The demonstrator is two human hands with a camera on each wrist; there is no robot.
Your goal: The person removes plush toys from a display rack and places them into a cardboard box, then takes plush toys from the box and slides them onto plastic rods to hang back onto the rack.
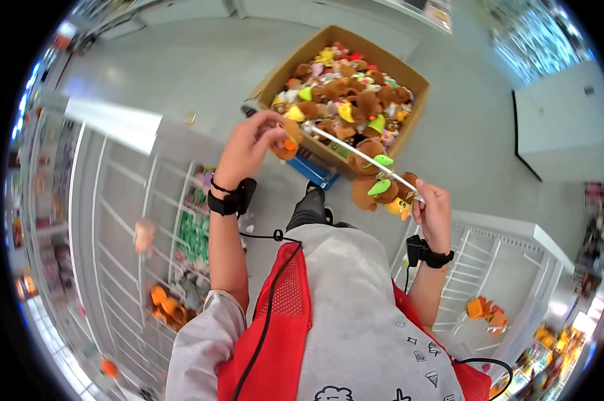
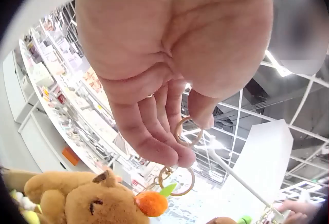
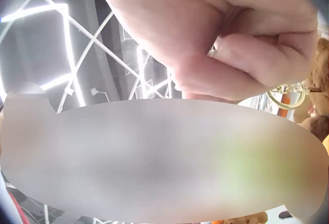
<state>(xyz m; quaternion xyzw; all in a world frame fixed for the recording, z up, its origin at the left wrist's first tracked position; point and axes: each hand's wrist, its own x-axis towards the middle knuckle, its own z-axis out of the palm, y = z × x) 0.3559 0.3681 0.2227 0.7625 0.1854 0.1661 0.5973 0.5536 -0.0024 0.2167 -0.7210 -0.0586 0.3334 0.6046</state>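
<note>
My left hand (image 1: 252, 148) pinches a gold key ring (image 2: 189, 132) between thumb and fingers; a brown plush keychain (image 2: 105, 201) with an orange ball and green leaf hangs below it. The right hand (image 1: 433, 212) grips one end of a thin white rod (image 1: 362, 155), whose other end lies near the left hand. Several brown plush toys (image 1: 369, 192) with green leaves and a yellow one (image 1: 399, 207) hang from the rod by the right hand. In the right wrist view, curled fingers (image 3: 241, 72) show beside a gold ring (image 3: 286, 96).
A cardboard box (image 1: 409, 130) full of small plush toys stands on the floor ahead, with a blue object (image 1: 313, 168) at its near side. White wire bins (image 1: 125, 220) holding plush toys stand at left and right. A white cabinet (image 1: 569, 127) is at far right.
</note>
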